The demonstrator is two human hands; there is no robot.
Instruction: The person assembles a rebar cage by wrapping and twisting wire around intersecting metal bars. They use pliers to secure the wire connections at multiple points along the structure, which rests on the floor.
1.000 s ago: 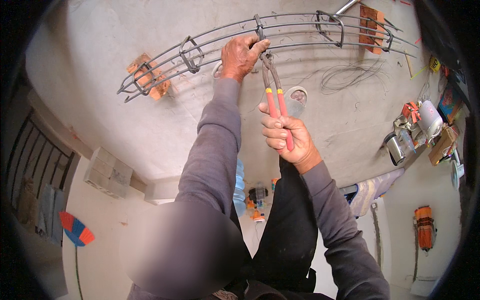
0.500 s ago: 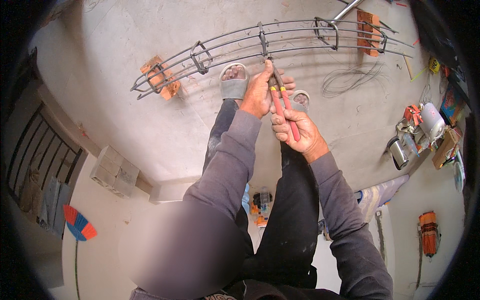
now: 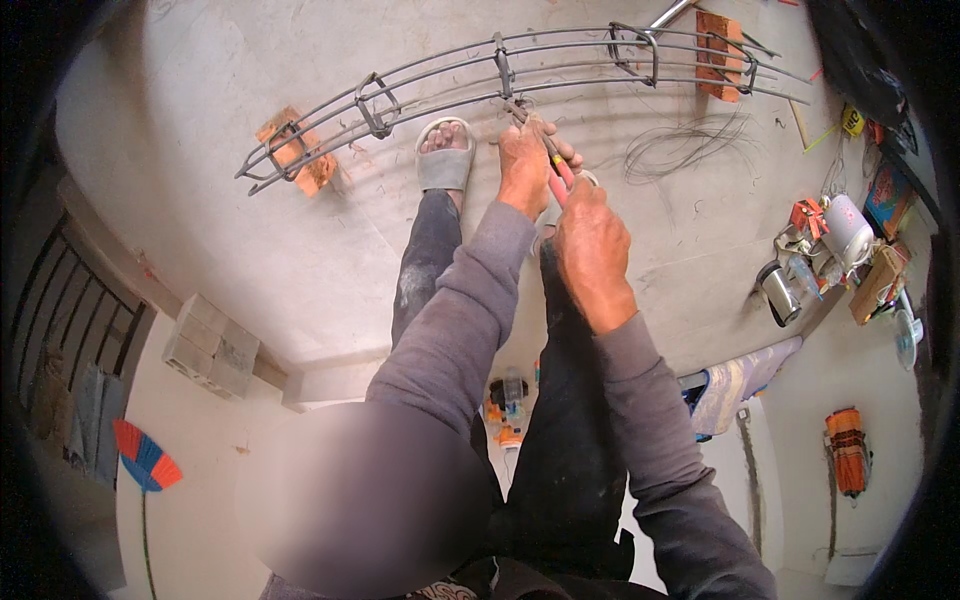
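A long, curved cage of steel bars (image 3: 503,66) with square ties lies across the floor ahead of me. The red-handled pliers (image 3: 561,184) slant up and left, their dark jaws at the near bar beside the middle tie. My left hand (image 3: 524,168) is wrapped about the pliers' head, just below that bar. Whether a wire is also pinched there is too small to tell. Lower down, my right hand (image 3: 593,245) is closed round the handles, its back turned up and covering most of them.
An orange brick (image 3: 310,165) props the cage's left end, another brick (image 3: 718,58) its right. Loose thin wire (image 3: 680,150) lies on the floor between my hands and the right brick. My left sandal (image 3: 446,172) is close to the cage. A steel cup (image 3: 779,294) stands among clutter at right.
My right hand has turned over and moved up the pliers, covering the handles. The pliers lean farther left, and my left hand has rolled with its back more upward. The view has shifted slightly.
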